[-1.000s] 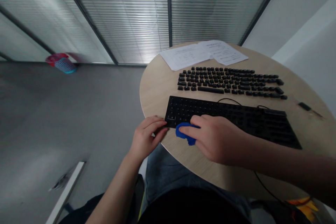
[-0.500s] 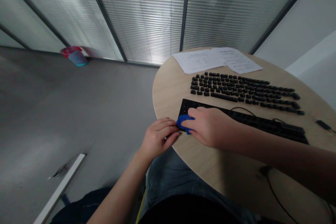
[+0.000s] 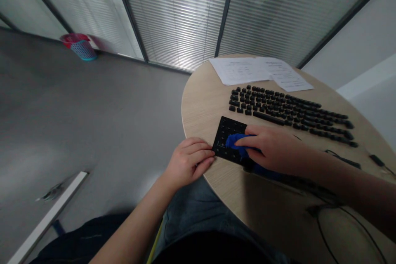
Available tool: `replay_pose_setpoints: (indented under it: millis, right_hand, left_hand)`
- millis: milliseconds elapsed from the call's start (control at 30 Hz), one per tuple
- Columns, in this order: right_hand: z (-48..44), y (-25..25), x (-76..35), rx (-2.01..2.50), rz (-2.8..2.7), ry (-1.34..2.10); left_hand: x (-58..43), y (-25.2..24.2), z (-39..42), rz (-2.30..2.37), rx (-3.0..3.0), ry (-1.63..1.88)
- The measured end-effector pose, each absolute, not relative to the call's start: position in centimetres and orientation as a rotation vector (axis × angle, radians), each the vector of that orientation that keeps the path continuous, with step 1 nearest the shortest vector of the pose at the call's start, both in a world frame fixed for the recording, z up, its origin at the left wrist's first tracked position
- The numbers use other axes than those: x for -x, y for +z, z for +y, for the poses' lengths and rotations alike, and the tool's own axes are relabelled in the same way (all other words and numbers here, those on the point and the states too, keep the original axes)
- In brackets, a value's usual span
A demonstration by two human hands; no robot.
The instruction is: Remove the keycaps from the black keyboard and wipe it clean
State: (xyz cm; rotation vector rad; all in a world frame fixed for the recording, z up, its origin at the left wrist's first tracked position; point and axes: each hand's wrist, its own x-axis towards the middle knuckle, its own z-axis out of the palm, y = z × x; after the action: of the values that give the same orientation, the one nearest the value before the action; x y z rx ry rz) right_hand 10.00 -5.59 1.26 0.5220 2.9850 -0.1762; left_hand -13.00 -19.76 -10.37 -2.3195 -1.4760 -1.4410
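A black keyboard base [image 3: 223,132] without keycaps lies on the round wooden table [image 3: 198,103], its left end at the table's edge. My left hand [image 3: 190,159] touches the base's lower left corner, fingers together and bent around that corner. Over the left part of the base, my right hand [image 3: 266,148] pinches a blue cloth [image 3: 235,139] that rests on the board. Part of the base is hidden under my right hand and forearm. Loose black keycaps [image 3: 268,118] lie in several rows behind it.
Printed papers [image 3: 244,71] lie at the table's back. A small black plug [image 3: 375,159] is at the right, and a black cable [image 3: 321,231] loops near the front right. On the floor stands a red and blue basket [image 3: 83,49] by the glass wall.
My right hand and the blue cloth have moved right, away from the base's left edge. The right part of the base has swung toward the table's front. My left hand stays at the corner.
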Motion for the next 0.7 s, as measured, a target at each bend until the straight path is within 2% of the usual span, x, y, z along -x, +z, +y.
replay_pose_setpoints:
  millis: [300,567,700]
  right_hand:
    - [-5.8,1.2,-9.4,-0.542,3.000,-0.141]
    - [-7.1,0.9,-8.5,-0.385,2.931,0.113]
    - [-6.7,0.4,-9.0,-0.423,2.942,0.041]
  left_hand:
    - [13.0,-10.5,-19.7,-1.490,2.333,-1.453]
    - [13.0,-10.6,-19.7,-1.495,2.338,-1.425]
    - [13.0,-10.8,-19.7,-1.511,2.332,-1.410]
